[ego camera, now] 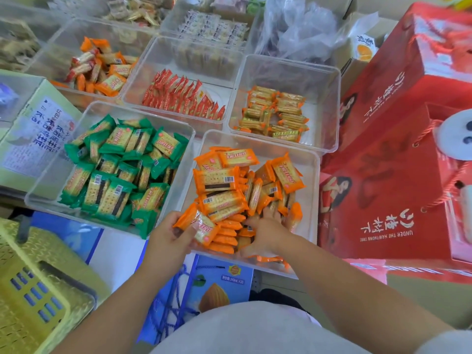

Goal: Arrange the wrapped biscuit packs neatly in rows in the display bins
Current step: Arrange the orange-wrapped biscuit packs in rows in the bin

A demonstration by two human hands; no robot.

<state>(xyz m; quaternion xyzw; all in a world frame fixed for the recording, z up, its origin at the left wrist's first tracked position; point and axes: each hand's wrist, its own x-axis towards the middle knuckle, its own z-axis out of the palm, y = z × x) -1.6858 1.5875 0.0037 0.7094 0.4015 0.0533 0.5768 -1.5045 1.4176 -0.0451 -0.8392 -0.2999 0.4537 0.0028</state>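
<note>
Bare forearms (115, 302), light grey top (242, 330), short grey sleeve (445, 343)

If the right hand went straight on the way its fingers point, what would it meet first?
Most likely the pile of orange packs: the right hand points away from the person, fingers among them. The clear bin's far wall lies beyond; depth is unclear.

Orange-wrapped biscuit packs (231, 198) lie jumbled in a clear bin (313, 190).

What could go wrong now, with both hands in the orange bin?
1. The left hand grips several orange packs right at the bin near rim; one could slip out over the edge.
2. The right hand digs into the loose pile, which might topple the stood-up row beside it.
</note>
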